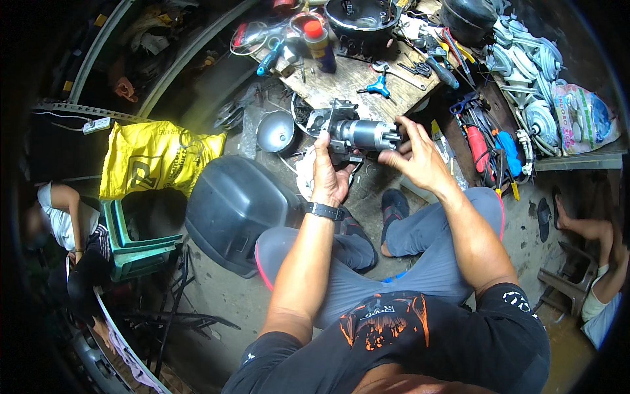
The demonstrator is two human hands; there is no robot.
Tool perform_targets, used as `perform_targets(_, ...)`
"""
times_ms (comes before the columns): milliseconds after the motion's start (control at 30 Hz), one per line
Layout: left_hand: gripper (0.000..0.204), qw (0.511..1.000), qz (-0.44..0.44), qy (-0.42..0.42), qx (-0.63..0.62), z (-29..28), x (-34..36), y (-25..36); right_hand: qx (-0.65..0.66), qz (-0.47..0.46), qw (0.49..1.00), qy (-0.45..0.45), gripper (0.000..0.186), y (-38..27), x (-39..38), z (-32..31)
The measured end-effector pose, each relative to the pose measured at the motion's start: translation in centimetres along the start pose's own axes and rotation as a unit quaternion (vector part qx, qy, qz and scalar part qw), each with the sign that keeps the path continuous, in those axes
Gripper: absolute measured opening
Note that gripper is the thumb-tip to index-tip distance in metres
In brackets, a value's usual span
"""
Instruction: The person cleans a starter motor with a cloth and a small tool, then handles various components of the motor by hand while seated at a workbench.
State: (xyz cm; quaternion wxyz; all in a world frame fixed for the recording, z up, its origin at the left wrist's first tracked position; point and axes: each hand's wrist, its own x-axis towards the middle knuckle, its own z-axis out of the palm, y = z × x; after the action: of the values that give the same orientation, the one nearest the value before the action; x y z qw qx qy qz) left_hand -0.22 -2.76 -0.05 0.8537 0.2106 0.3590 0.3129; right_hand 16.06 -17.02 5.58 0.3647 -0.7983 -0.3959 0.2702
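In front of my knees I hold a motor-like metal assembly (371, 134), with a silver cylinder, a toothed right end and a dark bracket on its left. My left hand (330, 176) is closed on the bracket side, thumb up along it and fingers underneath. Beside the toothed end is my right hand (425, 161), its thumb and fingers spread; whether the fingertips touch the metal I cannot tell. A round metal bowl (275, 133) lies to the left of the assembly. Just beyond stands a worn wooden table (315, 88).
The table carries a red-capped bottle (319, 51), a blue three-way wrench (378, 87), an adjustable wrench (408, 77) and a black pot-shaped housing (363, 29). A black shell (239, 210), yellow bag (151, 157) and green stool (141, 253) stand left. Hand tools (482, 148) lie right. People sit at both sides.
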Motion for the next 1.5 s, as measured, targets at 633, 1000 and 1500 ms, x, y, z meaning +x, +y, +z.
perform_targets(633, 0.061, 1.000, 0.006, -0.006, 0.019, -0.1, 0.1, -0.2, -0.004, 0.055, 0.998, -0.013, 0.066, 1.7, 1.4, -0.9)
perform_targets(1000, 0.065, 1.000, 0.003, -0.009, 0.023, 0.1, 0.2, 0.0, 0.007, -0.156, 0.986, 0.061, 0.047, -0.5, 1.2, 0.3)
perform_targets(1500, 0.061, 1.000, 0.006, 0.007, 0.024, 0.6, -0.1, 0.2, -0.047, -0.264, 0.962, 0.058, 0.060, -0.3, 0.8, 0.2)
